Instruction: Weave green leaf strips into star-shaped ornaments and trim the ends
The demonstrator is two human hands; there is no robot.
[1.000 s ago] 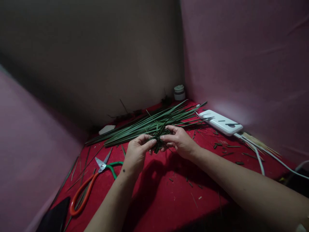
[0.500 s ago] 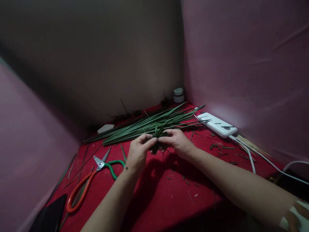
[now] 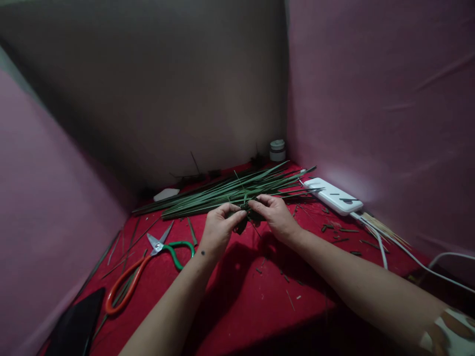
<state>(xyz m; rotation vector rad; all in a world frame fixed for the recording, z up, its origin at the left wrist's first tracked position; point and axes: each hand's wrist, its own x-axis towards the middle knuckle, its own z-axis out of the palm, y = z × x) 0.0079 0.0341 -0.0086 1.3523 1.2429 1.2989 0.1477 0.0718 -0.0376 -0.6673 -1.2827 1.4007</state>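
A small dark green bundle of folded leaf strips (image 3: 242, 225) is held above the red cloth, between my two hands. My left hand (image 3: 221, 225) pinches it from the left with thumb and fingers. From the other side my right hand (image 3: 273, 212) grips it, thumb and forefinger at its top edge. Thin strip ends poke out above and below the bundle; its exact shape is mostly covered by the fingers. Behind the hands lies a spread of long green leaf strips (image 3: 208, 198). Scissors (image 3: 157, 247) with one orange and one green handle lie spread apart left of my left wrist.
A white power bank (image 3: 332, 197) with white cables (image 3: 395, 242) lies at the right, beside thin pale sticks (image 3: 386, 230). A white-lidded jar (image 3: 277, 150) stands in the back corner. A black phone-like slab (image 3: 77, 324) lies front left. Leaf scraps dot the red cloth (image 3: 237, 316).
My right thumb and fingers have shifted up on the bundle, and the bundle appears turned slightly. The whole view has moved a little; the scissors and loose strips lie as before.
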